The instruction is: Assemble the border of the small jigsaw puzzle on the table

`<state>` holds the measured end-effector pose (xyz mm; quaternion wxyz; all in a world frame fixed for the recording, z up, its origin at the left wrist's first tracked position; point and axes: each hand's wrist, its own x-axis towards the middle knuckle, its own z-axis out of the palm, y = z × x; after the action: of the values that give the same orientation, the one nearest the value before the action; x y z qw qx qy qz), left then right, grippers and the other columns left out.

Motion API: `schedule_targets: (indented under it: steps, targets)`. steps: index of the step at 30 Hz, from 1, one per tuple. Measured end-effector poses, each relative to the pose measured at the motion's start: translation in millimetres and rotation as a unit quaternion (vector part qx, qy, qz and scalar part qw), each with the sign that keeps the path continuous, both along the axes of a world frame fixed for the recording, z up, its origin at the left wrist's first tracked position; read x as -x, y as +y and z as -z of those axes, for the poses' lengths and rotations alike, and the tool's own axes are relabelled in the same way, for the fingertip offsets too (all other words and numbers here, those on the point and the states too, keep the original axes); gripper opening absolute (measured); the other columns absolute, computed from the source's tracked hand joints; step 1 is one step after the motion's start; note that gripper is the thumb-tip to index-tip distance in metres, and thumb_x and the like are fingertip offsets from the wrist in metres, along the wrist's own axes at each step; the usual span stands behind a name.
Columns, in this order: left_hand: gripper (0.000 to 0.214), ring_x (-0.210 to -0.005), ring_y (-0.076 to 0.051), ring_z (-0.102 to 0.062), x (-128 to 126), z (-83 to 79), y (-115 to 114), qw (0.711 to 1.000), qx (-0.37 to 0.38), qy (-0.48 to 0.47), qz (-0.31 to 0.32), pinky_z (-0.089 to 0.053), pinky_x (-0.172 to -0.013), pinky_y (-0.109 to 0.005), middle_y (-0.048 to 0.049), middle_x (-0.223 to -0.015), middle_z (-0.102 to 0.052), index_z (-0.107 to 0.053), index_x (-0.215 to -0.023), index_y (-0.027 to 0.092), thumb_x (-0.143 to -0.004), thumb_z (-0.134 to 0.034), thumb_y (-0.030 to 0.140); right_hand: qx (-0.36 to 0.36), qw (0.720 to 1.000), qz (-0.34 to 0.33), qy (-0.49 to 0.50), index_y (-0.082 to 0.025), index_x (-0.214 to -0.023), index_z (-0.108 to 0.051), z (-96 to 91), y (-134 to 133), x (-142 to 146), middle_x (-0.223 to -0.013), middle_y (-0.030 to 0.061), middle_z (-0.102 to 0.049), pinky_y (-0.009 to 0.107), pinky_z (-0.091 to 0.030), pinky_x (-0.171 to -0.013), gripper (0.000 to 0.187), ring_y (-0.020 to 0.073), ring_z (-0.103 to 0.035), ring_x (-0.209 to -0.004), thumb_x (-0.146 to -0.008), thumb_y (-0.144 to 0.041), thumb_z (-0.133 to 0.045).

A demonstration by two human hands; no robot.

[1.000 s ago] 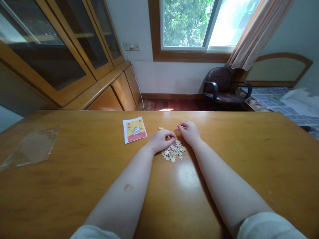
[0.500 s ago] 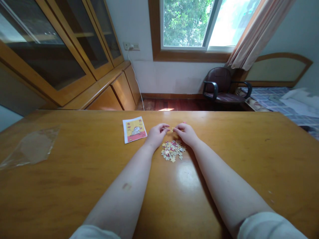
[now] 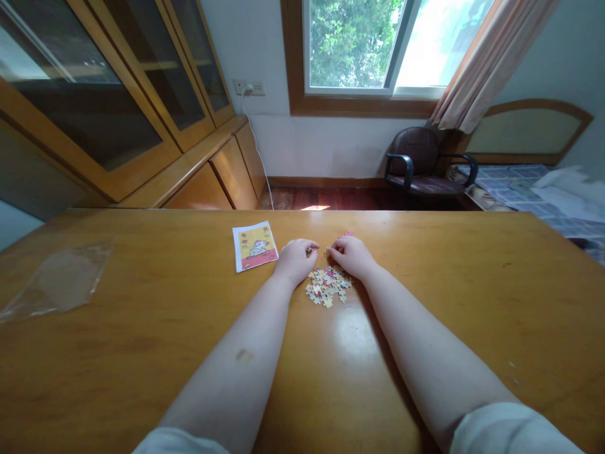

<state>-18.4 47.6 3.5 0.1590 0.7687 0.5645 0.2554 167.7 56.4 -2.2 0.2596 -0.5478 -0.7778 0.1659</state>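
A loose pile of jigsaw puzzle pieces [image 3: 327, 289], pale, yellow and pinkish red, lies between my wrists. Just beyond the pile, my left hand [image 3: 295, 260] has its fingers curled, with a small puzzle piece partly visible between them. My right hand [image 3: 352, 256] pinches a yellowish puzzle piece [image 3: 326, 251] low over the table, mostly covered by the fingertips. Behind that hand some pink pieces [image 3: 348, 234] peek out. To the left of my left hand lies a picture card [image 3: 256, 246] showing a white cartoon animal on yellow and red.
A clear plastic bag [image 3: 61, 277] lies flat on the left of the wooden table [image 3: 472, 284]. Past its far edge stand a brown armchair [image 3: 420, 161] and a bed [image 3: 515, 189]. A glass-door cabinet [image 3: 155, 126] lines the left side.
My left hand has drawn slightly back and to the left, so the gap between my hands is wider. The right hand has barely moved, and more pink shows behind it.
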Motion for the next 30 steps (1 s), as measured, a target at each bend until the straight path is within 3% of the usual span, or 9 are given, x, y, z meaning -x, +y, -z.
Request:
schedule_targets:
  steps: [8,15,19,24,30]
  targets:
    - [0.030,-0.099,-0.024,-0.061,4.5,-1.5,1.7,0.997,-0.020,-0.004,-0.075,-0.047,-0.093,-0.039,-0.0047,-0.098,-0.072,-0.073,-0.090,0.022,-0.078,-0.047,0.012,-0.011,0.999,0.013,-0.028,-0.019,-0.072,-0.070,1.8,0.6,-0.3,-0.076,0.0034,-0.068,0.026,-0.041,-0.070,0.017,0.0152,-0.057,-0.071,-0.080,-0.032,-0.064]
    - [0.027,-0.103,-0.024,-0.057,-3.4,0.5,-5.4,0.997,-0.033,0.042,0.062,-0.043,-0.095,-0.041,-0.0024,-0.102,-0.070,-0.074,-0.094,0.026,-0.079,-0.053,0.018,-0.020,0.999,0.030,-0.040,-0.020,-0.072,-0.071,-1.1,-0.3,2.7,-0.078,0.0047,-0.068,0.027,-0.042,-0.074,0.016,0.0166,-0.058,-0.076,-0.081,-0.029,-0.063]
    - [0.026,-0.110,-0.025,-0.054,-4.4,4.6,-6.2,0.996,-0.033,0.056,0.060,-0.041,-0.099,-0.042,-0.0044,-0.112,-0.066,-0.074,-0.096,0.027,-0.080,-0.055,0.020,-0.017,0.999,0.035,-0.014,-0.019,-0.072,-0.071,0.2,0.3,1.9,-0.075,0.0040,-0.067,0.027,-0.041,-0.070,0.018,0.0158,-0.056,-0.073,-0.083,-0.028,-0.059]
    - [0.021,-0.110,-0.026,-0.056,-2.2,5.6,-2.0,0.998,-0.035,0.050,-0.004,-0.042,-0.099,-0.042,-0.0059,-0.109,-0.067,-0.074,-0.089,0.024,-0.081,-0.054,0.021,0.063,0.996,-0.014,0.056,-0.019,-0.075,-0.072,0.3,1.9,-2.4,-0.071,0.0007,-0.066,0.024,-0.040,-0.061,0.015,0.0117,-0.054,-0.064,-0.079,-0.030,-0.063]
    - [0.020,-0.106,-0.024,-0.057,-2.3,1.3,-3.0,0.999,-0.042,0.024,0.007,-0.043,-0.098,-0.040,-0.0044,-0.105,-0.069,-0.073,-0.085,0.023,-0.082,-0.054,0.019,0.205,0.966,-0.075,0.140,-0.016,-0.077,-0.074,-3.9,3.5,-16.2,-0.065,0.0004,-0.065,0.023,-0.043,-0.056,0.020,0.0116,-0.055,-0.059,-0.069,-0.034,-0.072]
